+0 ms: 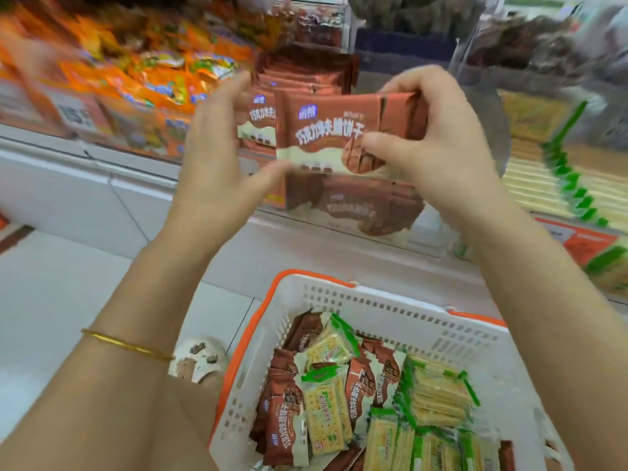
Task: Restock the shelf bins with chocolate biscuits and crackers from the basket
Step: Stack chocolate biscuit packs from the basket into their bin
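Over the basket (373, 300), my right hand (441, 158) pinches chocolate biscuit packs (323, 130), thumb in front; my left hand (210, 154), fingers straight, braces their side.

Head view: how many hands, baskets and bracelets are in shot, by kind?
Hands: 2 (left hand, right hand gripping biscuit packets)
Basket: 1
Bracelet: 1
Total: 4
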`<state>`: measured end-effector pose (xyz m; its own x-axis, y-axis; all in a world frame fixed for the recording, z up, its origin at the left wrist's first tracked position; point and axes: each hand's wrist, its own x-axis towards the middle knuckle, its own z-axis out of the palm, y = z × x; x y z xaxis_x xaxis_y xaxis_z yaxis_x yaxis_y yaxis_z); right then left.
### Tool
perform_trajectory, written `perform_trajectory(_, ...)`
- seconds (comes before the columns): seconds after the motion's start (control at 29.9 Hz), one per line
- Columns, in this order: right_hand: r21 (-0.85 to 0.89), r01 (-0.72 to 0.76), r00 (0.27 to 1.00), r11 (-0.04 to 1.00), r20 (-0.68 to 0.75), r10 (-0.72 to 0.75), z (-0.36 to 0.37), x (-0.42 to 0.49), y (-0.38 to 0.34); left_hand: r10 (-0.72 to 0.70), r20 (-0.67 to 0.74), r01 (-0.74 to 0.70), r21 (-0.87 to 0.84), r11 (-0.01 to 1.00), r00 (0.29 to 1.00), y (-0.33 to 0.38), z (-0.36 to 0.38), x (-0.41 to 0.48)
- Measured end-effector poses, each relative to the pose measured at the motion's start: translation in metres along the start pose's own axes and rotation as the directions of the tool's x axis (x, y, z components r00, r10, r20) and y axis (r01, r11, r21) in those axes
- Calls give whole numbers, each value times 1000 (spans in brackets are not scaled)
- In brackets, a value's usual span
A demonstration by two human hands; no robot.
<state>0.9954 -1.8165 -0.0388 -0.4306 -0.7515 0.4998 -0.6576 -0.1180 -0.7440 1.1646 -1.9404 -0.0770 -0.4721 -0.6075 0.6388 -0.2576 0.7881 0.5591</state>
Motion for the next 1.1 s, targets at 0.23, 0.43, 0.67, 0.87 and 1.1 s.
perform_trajectory(0.23, -367, 3, 999, 930, -33, -17, 75, 67, 11, -59, 109, 16, 364, 931, 992, -26, 10, -4)
perform_trajectory(0.43, -729, 25, 999, 684, -11, -48, 99, 88, 23, -105, 209, 0, 451, 893, 972, -22, 13, -7)
perform_trajectory(0.67, -723, 56, 997, 688, 71, -7, 87, 91, 21, -84, 180, -9, 465, 886, 980, -17, 15, -9)
perform_trajectory(0.87, -402, 164, 972, 901, -92, -218, 39, 19, 5, 71, 317, -194, 376, 906, 946, 19, 20, -26)
perform_trajectory(1.1, -512, -30, 950, 859, 253, 184, 28, -122, 122, -57, 900, -472, 279, 836, 431, 24, 76, -77)
